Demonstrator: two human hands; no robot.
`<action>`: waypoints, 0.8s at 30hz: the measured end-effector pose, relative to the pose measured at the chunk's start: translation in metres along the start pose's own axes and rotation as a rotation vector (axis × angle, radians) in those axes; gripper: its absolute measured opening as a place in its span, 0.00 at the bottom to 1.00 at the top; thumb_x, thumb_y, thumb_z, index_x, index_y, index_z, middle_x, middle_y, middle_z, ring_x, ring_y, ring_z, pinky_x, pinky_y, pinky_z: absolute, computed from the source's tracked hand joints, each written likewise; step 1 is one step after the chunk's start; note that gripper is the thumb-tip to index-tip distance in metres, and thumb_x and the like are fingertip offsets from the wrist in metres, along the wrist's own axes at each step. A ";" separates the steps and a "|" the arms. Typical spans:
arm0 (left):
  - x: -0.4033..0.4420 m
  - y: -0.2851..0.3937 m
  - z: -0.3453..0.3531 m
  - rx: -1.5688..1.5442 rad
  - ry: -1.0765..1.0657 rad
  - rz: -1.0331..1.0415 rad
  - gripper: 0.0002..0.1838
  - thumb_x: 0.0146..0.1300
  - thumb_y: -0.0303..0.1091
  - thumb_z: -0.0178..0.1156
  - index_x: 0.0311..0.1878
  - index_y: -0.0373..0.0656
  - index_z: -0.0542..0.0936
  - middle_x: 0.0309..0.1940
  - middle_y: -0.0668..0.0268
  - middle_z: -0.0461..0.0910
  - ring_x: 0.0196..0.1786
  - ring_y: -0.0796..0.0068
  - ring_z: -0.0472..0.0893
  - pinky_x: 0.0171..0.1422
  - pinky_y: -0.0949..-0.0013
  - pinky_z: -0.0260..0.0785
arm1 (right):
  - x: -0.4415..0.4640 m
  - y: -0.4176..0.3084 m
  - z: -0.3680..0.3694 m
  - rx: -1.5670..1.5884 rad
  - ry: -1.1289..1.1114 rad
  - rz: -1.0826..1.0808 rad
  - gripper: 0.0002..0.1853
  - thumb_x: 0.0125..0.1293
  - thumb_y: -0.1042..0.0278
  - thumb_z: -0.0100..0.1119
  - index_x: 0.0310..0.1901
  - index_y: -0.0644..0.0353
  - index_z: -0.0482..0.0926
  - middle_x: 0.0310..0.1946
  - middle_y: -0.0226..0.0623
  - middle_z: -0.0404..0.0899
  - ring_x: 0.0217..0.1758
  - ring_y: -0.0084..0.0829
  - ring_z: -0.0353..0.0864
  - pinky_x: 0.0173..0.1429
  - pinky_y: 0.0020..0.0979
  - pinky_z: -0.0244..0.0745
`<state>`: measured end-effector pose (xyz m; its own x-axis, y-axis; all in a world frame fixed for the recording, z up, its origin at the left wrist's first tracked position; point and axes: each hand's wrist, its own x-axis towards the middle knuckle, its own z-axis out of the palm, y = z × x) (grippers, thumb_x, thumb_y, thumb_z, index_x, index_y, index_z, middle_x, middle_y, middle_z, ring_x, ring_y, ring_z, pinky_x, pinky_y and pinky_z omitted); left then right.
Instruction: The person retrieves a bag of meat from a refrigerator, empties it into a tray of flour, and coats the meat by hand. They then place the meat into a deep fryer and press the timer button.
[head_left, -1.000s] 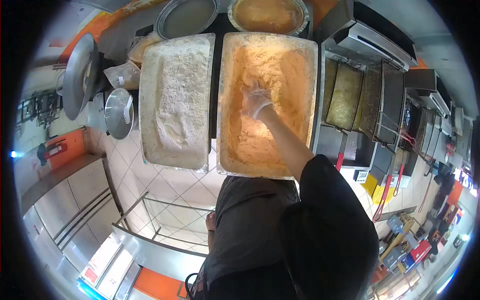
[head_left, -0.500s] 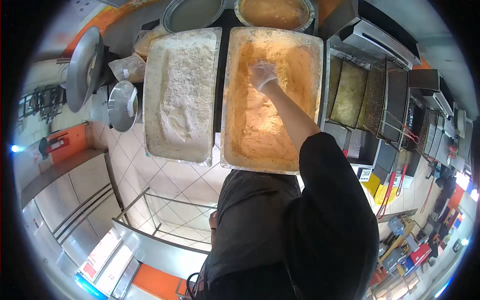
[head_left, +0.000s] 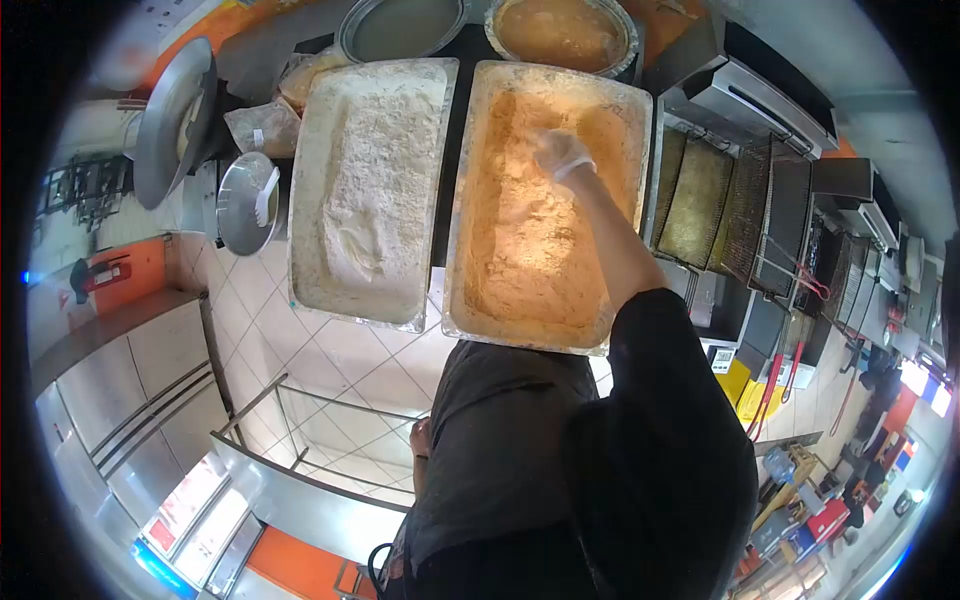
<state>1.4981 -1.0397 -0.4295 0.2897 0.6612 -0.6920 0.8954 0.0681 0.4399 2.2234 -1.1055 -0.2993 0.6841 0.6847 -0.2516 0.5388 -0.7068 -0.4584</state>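
My right hand [head_left: 563, 158], in a thin clear glove, is over the orange-tinted flour [head_left: 530, 200] in the right-hand tray [head_left: 462, 270]. Motion smears its fingers, so whether they are closed on any flour is unclear. Low beside the dark apron [head_left: 510, 410], my left hand [head_left: 421, 437] hangs bare at my side, mostly hidden, its fingers too small to make out. To the left of the orange tray stands a second tray [head_left: 310, 290] of white flour [head_left: 380, 170], with a hollow in its lower part.
Behind the trays are a bowl of greyish liquid [head_left: 400, 25] and a bowl of orange liquid [head_left: 560, 35]. A metal bowl [head_left: 240, 220] with a white-handled utensil [head_left: 266, 197] sits left. Fryers with wire baskets [head_left: 750, 205] stand right. A metal-framed table [head_left: 300, 490] is at lower left.
My right hand has shifted slightly right and down within the orange flour tray, its fingers now blurred. The camera view has tilted a little. My left hand stays low at my side.
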 end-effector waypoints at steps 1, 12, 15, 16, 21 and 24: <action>-0.003 0.014 -0.001 -0.002 0.000 0.000 0.16 0.56 0.42 0.49 0.40 0.41 0.76 0.36 0.58 0.78 0.43 0.69 0.76 0.47 0.70 0.66 | -0.001 -0.003 -0.010 0.055 0.061 0.041 0.24 0.51 0.62 0.51 0.51 0.58 0.67 0.41 0.50 0.72 0.47 0.43 0.71 0.52 0.38 0.64; 0.004 0.036 -0.006 -0.025 -0.051 -0.102 0.17 0.55 0.41 0.50 0.40 0.38 0.76 0.35 0.59 0.78 0.39 0.69 0.77 0.43 0.69 0.68 | -0.007 0.008 -0.023 0.498 0.199 0.160 0.18 0.45 0.65 0.54 0.42 0.56 0.75 0.30 0.42 0.78 0.32 0.37 0.76 0.39 0.32 0.69; 0.005 0.050 -0.007 0.113 -0.035 -0.104 0.17 0.55 0.41 0.50 0.41 0.38 0.76 0.35 0.59 0.78 0.38 0.69 0.77 0.42 0.69 0.68 | -0.006 0.012 -0.021 0.226 0.104 0.146 0.14 0.50 0.62 0.50 0.40 0.50 0.77 0.30 0.43 0.77 0.35 0.42 0.76 0.40 0.34 0.70; 0.006 0.039 -0.006 0.111 -0.033 -0.111 0.17 0.55 0.41 0.50 0.41 0.38 0.76 0.35 0.59 0.78 0.38 0.69 0.77 0.42 0.69 0.68 | -0.003 0.024 -0.011 0.290 0.218 0.159 0.14 0.51 0.61 0.49 0.39 0.51 0.77 0.30 0.43 0.77 0.35 0.42 0.76 0.40 0.35 0.70; -0.021 0.099 -0.026 -0.155 -0.102 0.045 0.15 0.56 0.38 0.50 0.41 0.38 0.75 0.34 0.58 0.78 0.38 0.69 0.77 0.41 0.69 0.68 | 0.024 0.066 0.001 0.262 0.354 0.132 0.14 0.56 0.60 0.47 0.39 0.57 0.76 0.32 0.44 0.77 0.36 0.39 0.76 0.40 0.36 0.70; -0.014 0.097 -0.026 0.113 -0.061 -0.042 0.15 0.56 0.37 0.50 0.42 0.38 0.74 0.35 0.58 0.78 0.38 0.70 0.77 0.41 0.71 0.68 | 0.062 0.070 -0.025 0.960 0.551 0.179 0.12 0.58 0.62 0.49 0.40 0.59 0.75 0.34 0.39 0.77 0.38 0.30 0.74 0.40 0.30 0.69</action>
<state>1.5722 -1.0228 -0.3616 0.2684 0.6127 -0.7434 0.9385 0.0076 0.3451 2.3158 -1.1169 -0.3251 0.9661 0.2464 -0.0775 -0.0291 -0.1945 -0.9805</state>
